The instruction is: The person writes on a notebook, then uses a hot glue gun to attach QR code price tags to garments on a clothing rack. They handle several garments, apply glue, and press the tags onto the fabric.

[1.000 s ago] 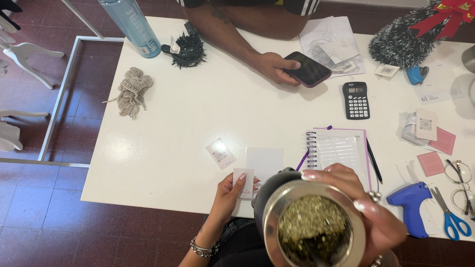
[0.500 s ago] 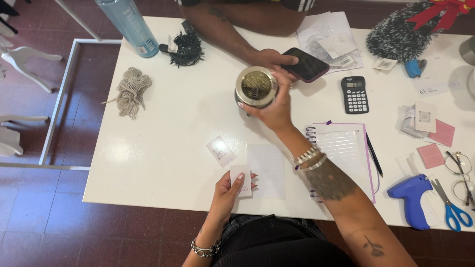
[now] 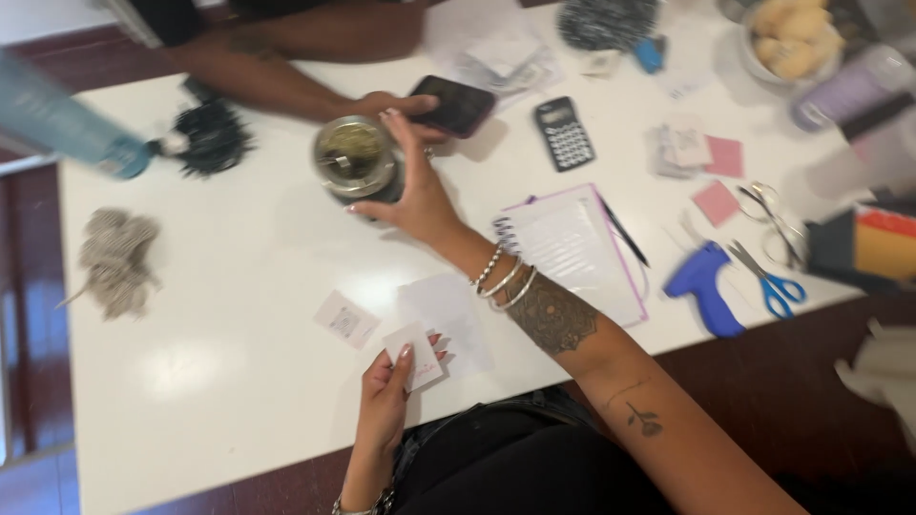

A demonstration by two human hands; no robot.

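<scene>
My right hand [image 3: 415, 195] reaches across the white table [image 3: 229, 381], fingers wrapped around a round metal cup [image 3: 351, 153] filled with green herb and a metal straw. The cup sits on or just above the table, next to another person's hand [image 3: 372, 103] that holds a dark phone [image 3: 458, 103]. My left hand [image 3: 386, 401] is at the near table edge and pinches a small white card [image 3: 420, 348]. Beside the card lie a small printed paper [image 3: 345, 319] and a pale sheet [image 3: 448, 310].
A spiral notebook [image 3: 572, 243] with a pen, a calculator [image 3: 565, 133], a blue glue gun [image 3: 701, 281] and blue scissors [image 3: 773, 281] lie to the right. A blue bottle [image 3: 57, 129], black tuft [image 3: 212, 138] and twine bundle [image 3: 116, 262] are on the left.
My right hand carried the cup from close under the camera out across the table to the other person's hand. The view shifted left and blurred. My left hand kept the card.
</scene>
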